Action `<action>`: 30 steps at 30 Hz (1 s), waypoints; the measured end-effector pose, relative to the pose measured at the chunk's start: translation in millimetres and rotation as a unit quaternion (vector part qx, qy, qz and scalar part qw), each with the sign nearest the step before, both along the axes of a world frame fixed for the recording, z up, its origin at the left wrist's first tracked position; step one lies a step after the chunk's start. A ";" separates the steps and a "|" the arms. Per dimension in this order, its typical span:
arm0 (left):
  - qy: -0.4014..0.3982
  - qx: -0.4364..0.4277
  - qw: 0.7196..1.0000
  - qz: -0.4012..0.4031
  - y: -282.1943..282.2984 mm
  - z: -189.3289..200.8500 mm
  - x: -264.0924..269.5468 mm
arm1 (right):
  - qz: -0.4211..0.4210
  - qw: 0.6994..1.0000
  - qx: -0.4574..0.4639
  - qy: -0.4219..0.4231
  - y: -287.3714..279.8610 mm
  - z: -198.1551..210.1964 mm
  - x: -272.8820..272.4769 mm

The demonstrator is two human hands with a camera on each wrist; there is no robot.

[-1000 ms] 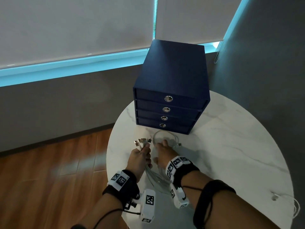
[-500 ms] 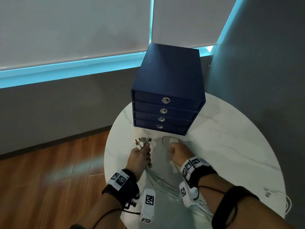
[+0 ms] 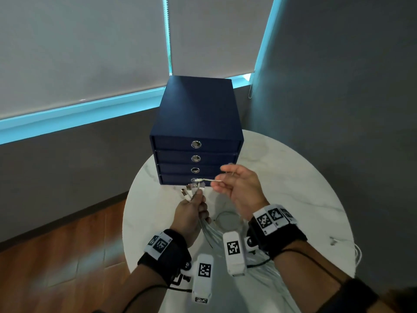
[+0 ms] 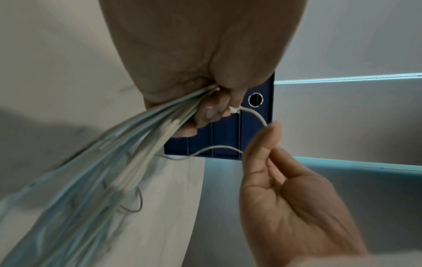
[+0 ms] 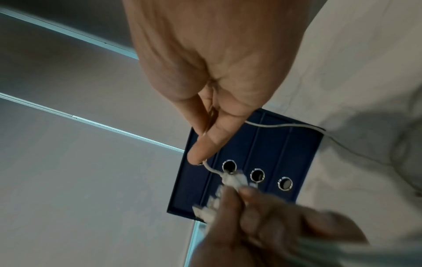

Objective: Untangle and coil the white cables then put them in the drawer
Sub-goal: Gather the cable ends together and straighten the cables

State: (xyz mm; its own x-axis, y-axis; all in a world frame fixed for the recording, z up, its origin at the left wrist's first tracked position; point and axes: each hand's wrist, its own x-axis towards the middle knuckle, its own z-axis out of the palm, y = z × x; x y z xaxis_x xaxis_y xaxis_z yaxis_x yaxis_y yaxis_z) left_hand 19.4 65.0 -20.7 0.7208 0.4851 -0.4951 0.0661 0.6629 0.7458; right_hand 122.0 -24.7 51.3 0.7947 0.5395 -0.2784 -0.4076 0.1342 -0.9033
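the left hand fists the bundle of thin white cables, plugs fanned above its fingers, likely anchoring them. the right hand pinches one strand beside them, probably to free it. beyond the fingertips, the navy four-drawer box stands closed.

Drawer unit stands on table, toward far edge, w/ 4 drawers stacked, fronts facing the person. Left hand sits in front of unit, above table, gripping cable bundle; connector ends fan out beyond the fingers toward bottom drawer, bundle trails back toward the person. Right hand is just right of left hand, pinching single cable that runs left to connector cluster. Another cable lies at table's right edge.
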 end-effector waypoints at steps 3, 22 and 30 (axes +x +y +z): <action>-0.027 -0.001 1.000 -0.011 -9.8 5.0 5.0 | 0.011 1.000 -0.017 0.004 -7.3 -8.4 -15.3; -0.027 0.011 0.999 -0.030 -27.9 10.2 22.1 | -0.029 0.999 0.008 -0.027 -41.8 -33.9 -20.8; 0.001 -0.016 1.000 -0.024 -24.8 0.0 20.7 | -0.049 0.997 0.059 -0.012 -48.8 -33.5 -11.0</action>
